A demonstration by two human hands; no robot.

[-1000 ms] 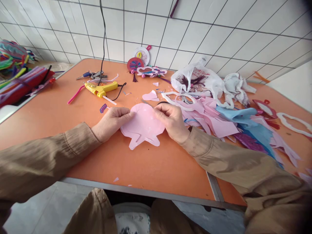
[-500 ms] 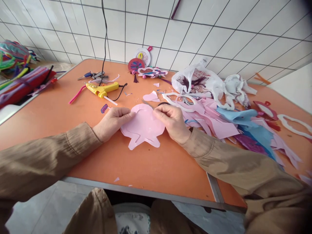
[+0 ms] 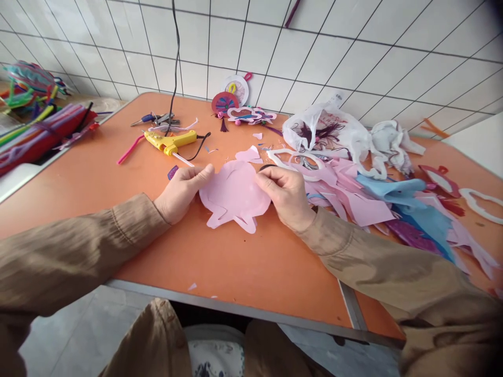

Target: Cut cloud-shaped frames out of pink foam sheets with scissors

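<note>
A pink paper cutout (image 3: 236,191), rounded with pointed tabs at its lower edge, is held just above the orange table (image 3: 236,267). A curved cut or overlapping layer shows along its left side. My left hand (image 3: 183,191) grips its upper left edge, thumb on the near side and fingers mostly hidden behind. On the opposite edge, my right hand (image 3: 288,193) pinches the paper between thumb and bent fingers. A black loop (image 3: 268,166), perhaps a scissor handle, shows just behind the right hand. Pink paper scraps (image 3: 249,154) lie beyond the cutout.
A yellow hot glue gun (image 3: 176,140) with a glue stick lies at the back left, near keys (image 3: 161,120). Finished paper ornaments (image 3: 225,102) lean on the tiled wall. Pink and blue offcuts (image 3: 369,204) and a white plastic bag (image 3: 346,128) cover the right. Pipe cleaners (image 3: 51,131) sit far left.
The camera view has shifted slightly, so the scene sits a little further right. The cutout's lower tabs tilt away more, and my left thumb has straightened and points upward.
</note>
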